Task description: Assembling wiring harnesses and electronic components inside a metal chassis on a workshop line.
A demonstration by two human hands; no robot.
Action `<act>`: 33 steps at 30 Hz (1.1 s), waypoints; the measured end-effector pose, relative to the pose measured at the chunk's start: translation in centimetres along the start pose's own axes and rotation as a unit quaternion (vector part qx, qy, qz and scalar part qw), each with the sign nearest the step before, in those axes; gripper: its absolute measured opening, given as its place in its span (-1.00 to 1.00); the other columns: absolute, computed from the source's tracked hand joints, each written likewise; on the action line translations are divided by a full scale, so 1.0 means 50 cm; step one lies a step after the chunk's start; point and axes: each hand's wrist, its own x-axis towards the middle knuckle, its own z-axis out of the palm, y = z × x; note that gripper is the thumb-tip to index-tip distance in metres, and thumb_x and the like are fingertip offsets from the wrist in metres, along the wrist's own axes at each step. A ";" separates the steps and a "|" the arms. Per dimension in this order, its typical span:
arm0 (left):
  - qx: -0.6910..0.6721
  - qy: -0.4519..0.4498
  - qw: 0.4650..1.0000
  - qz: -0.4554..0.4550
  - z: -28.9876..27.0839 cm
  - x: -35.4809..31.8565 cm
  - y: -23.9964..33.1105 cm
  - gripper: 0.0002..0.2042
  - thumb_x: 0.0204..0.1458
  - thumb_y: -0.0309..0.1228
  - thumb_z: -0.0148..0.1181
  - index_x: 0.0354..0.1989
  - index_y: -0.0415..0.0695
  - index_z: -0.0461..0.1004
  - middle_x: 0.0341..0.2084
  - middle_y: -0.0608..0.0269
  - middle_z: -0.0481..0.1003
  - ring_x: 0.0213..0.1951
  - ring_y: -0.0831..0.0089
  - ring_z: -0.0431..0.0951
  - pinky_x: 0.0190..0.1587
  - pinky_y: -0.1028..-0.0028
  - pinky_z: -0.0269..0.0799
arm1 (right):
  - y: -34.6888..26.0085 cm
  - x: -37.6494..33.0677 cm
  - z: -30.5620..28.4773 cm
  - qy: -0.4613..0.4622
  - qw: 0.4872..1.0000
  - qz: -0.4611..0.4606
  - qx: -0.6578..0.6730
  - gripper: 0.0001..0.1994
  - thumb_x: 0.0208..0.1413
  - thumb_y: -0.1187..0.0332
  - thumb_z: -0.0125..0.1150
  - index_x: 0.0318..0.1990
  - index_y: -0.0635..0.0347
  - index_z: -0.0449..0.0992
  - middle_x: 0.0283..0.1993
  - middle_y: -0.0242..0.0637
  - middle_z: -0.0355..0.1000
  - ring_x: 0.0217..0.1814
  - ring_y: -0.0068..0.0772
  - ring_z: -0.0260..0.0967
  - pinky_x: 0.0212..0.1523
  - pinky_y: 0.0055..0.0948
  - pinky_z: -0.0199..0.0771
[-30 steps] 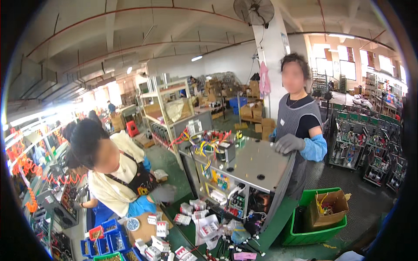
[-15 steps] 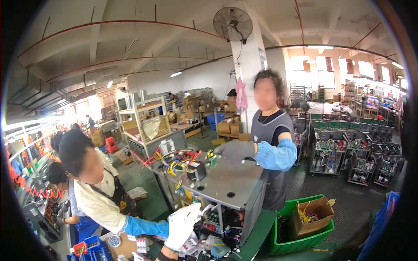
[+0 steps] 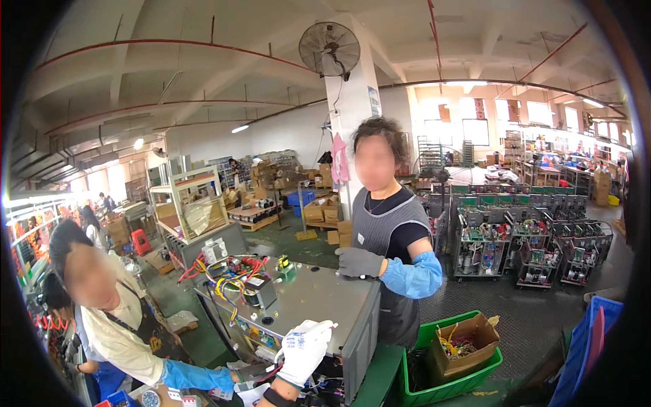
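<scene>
Nearest, bottom centre: my white-gloved hand [image 3: 303, 353], prob the right one, fingers loosely together and curled, resting by the near lower edge of the grey metal cabinet [image 3: 319, 298], not clamped on anything. My other hand isn't visible. The cabinet sits tilted right in front w/ coloured wiring [image 3: 227, 271] spilling from its open top. Looks heavy, stiff, sharp-edged imo, so grab by the sheet-metal edges, not the wires. Further back, a co-worker's grey glove [image 3: 359, 262] grips the far edge; green crate [image 3: 447, 386] w/ cardboard box beside.

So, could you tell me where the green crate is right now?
The green crate sits on the floor at lower right, beside the grey metal cabinet, holding a cardboard box.
</scene>
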 end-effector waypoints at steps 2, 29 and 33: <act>-0.002 0.013 1.000 0.021 -0.003 0.005 0.004 -0.82 0.02 -0.35 0.15 -0.24 0.00 0.64 -0.46 0.20 0.56 -0.34 0.23 0.57 -0.25 0.31 0.47 | 0.005 0.005 -0.003 0.002 1.000 0.001 0.004 -0.71 0.14 0.08 0.11 -0.27 0.06 0.62 -0.26 -0.13 0.57 -0.18 -0.12 0.50 -0.16 -0.24 0.48; 0.029 0.037 0.993 0.107 -0.075 -0.099 0.076 -0.87 -0.01 -0.41 0.21 -0.28 -0.03 0.59 -0.44 0.32 0.54 -0.46 0.37 0.57 -0.41 0.35 0.47 | -0.001 0.006 0.007 -0.012 1.000 0.004 0.006 -0.77 0.17 0.20 0.02 -0.29 0.05 0.60 -0.28 -0.15 0.55 -0.24 -0.14 0.49 -0.20 -0.21 0.49; -0.298 0.051 0.943 -0.137 -0.097 -0.161 0.098 -0.81 0.16 -0.44 0.05 -0.21 -0.14 0.62 -0.35 0.23 0.62 -0.30 0.36 0.61 -0.26 0.35 0.50 | -0.004 0.007 0.016 -0.014 1.000 0.006 0.004 -0.77 0.17 0.22 0.01 -0.29 0.05 0.59 -0.28 -0.16 0.55 -0.25 -0.14 0.49 -0.21 -0.21 0.49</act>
